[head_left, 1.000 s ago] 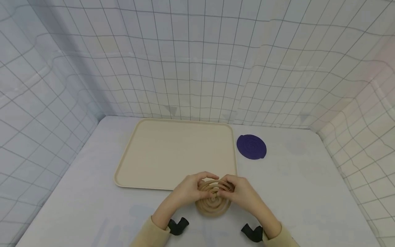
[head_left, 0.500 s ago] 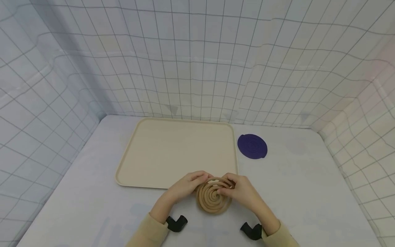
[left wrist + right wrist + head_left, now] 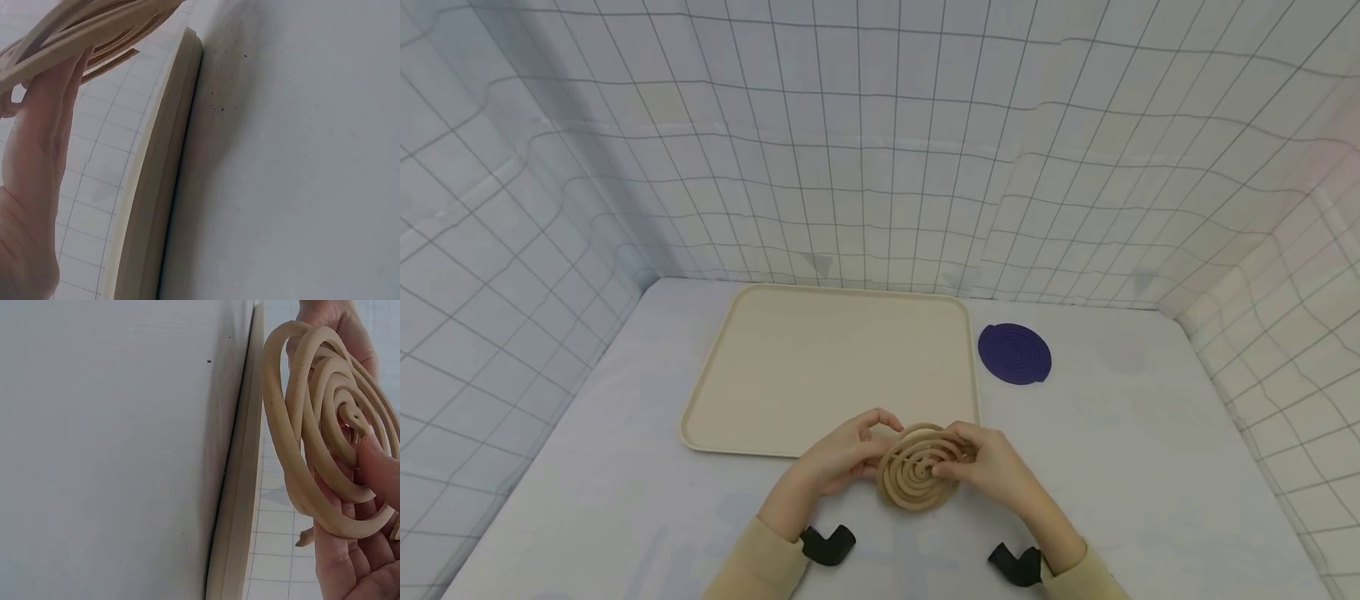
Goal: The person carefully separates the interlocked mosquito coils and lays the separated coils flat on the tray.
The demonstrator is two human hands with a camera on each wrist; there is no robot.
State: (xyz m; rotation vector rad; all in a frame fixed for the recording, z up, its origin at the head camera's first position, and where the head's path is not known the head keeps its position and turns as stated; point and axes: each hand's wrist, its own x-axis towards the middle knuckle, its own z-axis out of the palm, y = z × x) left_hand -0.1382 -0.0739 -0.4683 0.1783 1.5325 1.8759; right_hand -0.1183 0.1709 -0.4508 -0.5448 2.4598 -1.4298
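A tan mosquito coil (image 3: 917, 492) is tilted up in front of me, its spiral rings partly spread apart. My right hand (image 3: 996, 467) pinches it, thumb near the centre of the spiral and fingers behind. In the right wrist view, the coil (image 3: 312, 444) shows its rings overlapping unevenly, with a loose end sticking out below. My left hand (image 3: 850, 454) is at the coil's left edge; some of its fingers pass behind the rings. The left wrist view shows fairly straight fingers (image 3: 40, 131) reaching up to the coil's underside.
A beige tray (image 3: 827, 367) lies flat behind the hands, its near edge close to the coil. To the tray's right is a flat purple disc (image 3: 1015, 354) with spiral grooves. White sheets with a grid pattern (image 3: 880, 167) surround the white table (image 3: 1112, 467).
My left thumb has come off the coil's face, and that hand has shifted left to the coil's edge. My right hand keeps its pinch. The coil tilts a little differently.
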